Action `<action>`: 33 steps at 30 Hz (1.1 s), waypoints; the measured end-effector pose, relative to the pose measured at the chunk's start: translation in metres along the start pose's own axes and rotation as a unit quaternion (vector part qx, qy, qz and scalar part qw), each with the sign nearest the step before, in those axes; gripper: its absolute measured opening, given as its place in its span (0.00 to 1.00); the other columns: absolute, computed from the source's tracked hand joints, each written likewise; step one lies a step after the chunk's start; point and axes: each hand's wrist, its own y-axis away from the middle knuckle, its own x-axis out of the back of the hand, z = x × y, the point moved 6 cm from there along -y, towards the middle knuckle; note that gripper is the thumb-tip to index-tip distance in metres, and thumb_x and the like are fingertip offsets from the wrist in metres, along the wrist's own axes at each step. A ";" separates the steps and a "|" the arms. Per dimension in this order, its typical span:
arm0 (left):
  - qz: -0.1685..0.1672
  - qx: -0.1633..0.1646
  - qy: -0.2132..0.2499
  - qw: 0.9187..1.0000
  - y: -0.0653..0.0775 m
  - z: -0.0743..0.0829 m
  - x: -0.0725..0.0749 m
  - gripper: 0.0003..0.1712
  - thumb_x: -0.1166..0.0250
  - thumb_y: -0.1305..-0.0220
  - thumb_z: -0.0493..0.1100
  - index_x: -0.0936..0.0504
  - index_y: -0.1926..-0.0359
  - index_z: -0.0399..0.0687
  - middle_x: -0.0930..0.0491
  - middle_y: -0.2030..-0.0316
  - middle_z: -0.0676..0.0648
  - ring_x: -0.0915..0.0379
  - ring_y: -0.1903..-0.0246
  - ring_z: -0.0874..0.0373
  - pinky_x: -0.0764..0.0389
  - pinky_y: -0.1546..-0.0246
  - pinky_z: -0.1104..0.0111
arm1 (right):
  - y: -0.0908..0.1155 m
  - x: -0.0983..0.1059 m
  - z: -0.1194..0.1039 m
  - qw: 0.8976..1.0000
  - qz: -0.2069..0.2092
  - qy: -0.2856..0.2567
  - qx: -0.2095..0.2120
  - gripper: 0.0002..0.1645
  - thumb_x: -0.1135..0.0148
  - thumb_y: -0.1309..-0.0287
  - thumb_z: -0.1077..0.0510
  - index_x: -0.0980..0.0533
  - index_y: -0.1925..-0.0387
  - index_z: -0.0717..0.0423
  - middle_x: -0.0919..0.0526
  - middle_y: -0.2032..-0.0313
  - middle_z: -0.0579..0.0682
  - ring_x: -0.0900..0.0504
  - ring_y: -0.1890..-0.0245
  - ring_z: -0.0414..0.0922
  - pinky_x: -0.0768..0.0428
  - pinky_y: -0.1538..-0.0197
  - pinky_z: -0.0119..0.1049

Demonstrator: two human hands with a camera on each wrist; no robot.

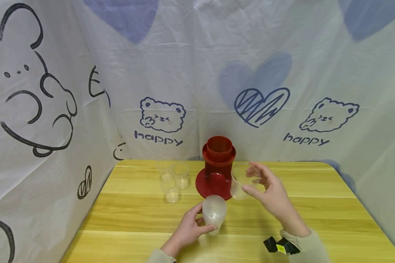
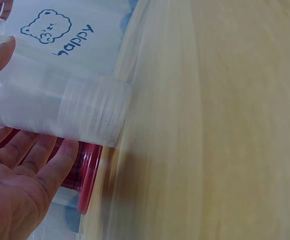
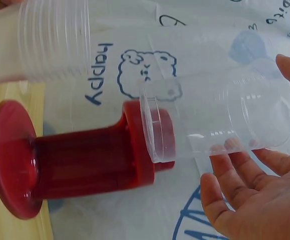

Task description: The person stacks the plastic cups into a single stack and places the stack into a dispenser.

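A pale cloth backdrop (image 1: 197,73) reads "happy" in blue under two bear drawings (image 1: 162,115), at ten and two o'clock from the red stand (image 1: 218,170). Next comes the wood-grain table (image 1: 118,219), the stand upright near its far edge. At six o'clock from the stand, the left hand (image 1: 191,227) curls its fingers round a stack of clear cups (image 1: 214,207); at four, the right hand's (image 1: 271,191) fingers grip one clear cup (image 1: 237,190). Three loose cups (image 1: 181,179) stand at nine o'clock.
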 end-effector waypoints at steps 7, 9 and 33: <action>0.002 -0.007 -0.001 1.000 0.001 0.003 0.000 0.39 0.23 0.47 0.40 0.29 0.35 0.47 0.25 0.49 0.46 0.29 0.49 0.52 0.21 0.47 0.65 | 0.000 -0.015 -0.007 0.999 -0.028 -0.022 0.008 0.37 0.29 0.44 0.62 0.34 0.34 0.55 0.21 0.48 0.52 0.26 0.46 0.47 0.23 0.48 0.32; 0.003 -0.009 -0.001 1.000 0.001 0.003 0.000 0.39 0.23 0.47 0.40 0.29 0.35 0.46 0.25 0.49 0.46 0.29 0.49 0.52 0.21 0.47 0.65 | 0.001 -0.019 -0.008 0.999 -0.036 -0.028 0.008 0.38 0.28 0.45 0.62 0.34 0.34 0.56 0.21 0.48 0.52 0.26 0.45 0.47 0.23 0.48 0.33; -0.001 -0.001 0.001 1.000 0.002 0.002 0.000 0.40 0.24 0.46 0.42 0.30 0.33 0.50 0.25 0.47 0.48 0.30 0.46 0.52 0.22 0.45 0.66 | 0.008 -0.056 0.003 0.991 -0.113 -0.062 0.023 0.36 0.29 0.44 0.60 0.33 0.36 0.54 0.22 0.45 0.52 0.25 0.44 0.51 0.24 0.43 0.41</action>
